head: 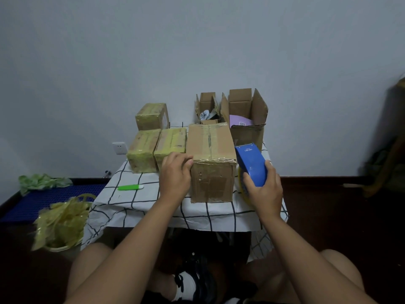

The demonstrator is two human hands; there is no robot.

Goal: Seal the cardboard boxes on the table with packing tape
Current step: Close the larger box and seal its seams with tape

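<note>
Closed cardboard box, flaps taped, standing at the table front edge, centre. Left hand, fingers curled, presses the box's upper left corner. Right hand grips a blue tape dispenser just beside the box's right side. Three yellow-taped boxes occupy the left edge; two open boxes the rear right corner; a green cutter lies front left.

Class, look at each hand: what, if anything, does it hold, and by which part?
The right hand grips the blue tape dispenser by its near, lower end. The left hand holds the top left near corner of the closed cardboard box.
</note>
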